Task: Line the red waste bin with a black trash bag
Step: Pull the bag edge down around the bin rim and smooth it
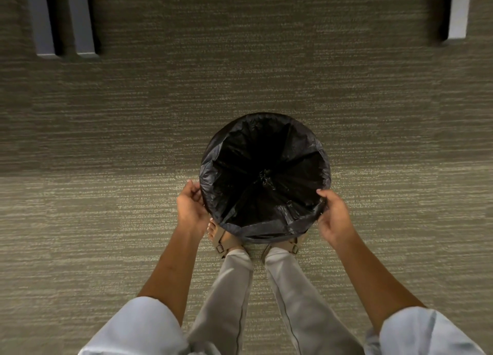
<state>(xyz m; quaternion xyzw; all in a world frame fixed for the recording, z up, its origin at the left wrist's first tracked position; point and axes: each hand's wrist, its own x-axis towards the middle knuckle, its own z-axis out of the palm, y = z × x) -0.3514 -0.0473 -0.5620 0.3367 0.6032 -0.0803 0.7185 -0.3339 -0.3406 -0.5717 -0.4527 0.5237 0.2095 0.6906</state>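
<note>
I stand on grey-green carpet [112, 146], which fills nearly the whole view, with the waste bin at my feet just ahead of my sandals [221, 244]. The black trash bag [301, 151] is already inside it: the plastic drops into the well, gathers to a knot at the bottom centre, and its mouth is folded out and down over the rim all the way round, as far as I can see. So I judge the lining almost done; what seems left is snugging the cuff at the near edge, where the fold lies looser and more wrinkled than at the far side.

My left hand [190, 208] is at the left side of the rim, fingers curled against the outside of the bag; whether it pinches plastic or only rests there I cannot tell. My right hand [333, 216] is closed on the bag's folded edge at the near right, thumb on top.

The bin's red wall is entirely covered by bag from this angle, so its colour does not show. My toes are partly hidden behind the rim. Three pale furniture legs [42, 21] at the top edge are cut off.
</note>
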